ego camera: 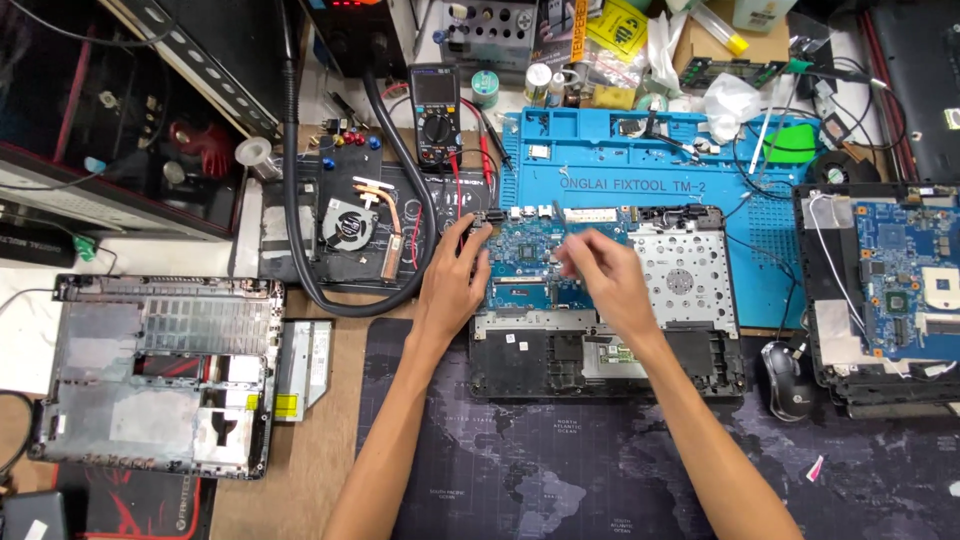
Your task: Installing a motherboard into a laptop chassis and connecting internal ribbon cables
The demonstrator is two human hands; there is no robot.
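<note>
Blue motherboard (530, 262) bare in opened laptop base (610, 365), left hand (452, 280) fingers gripping its edge, right hand (605, 275) pinched.

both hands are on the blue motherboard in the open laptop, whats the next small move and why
Probably lift the motherboard gently at its left edge. The left hand pinches that edge near the ports, and the right hand rests on the board's middle. Whether any screws or cables hold it down is too small to tell, so go slowly.

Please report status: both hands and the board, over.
Left hand grips blue laptop circuit board edge. Right hand pinches small tool over it. Black hose lies clear.
</note>
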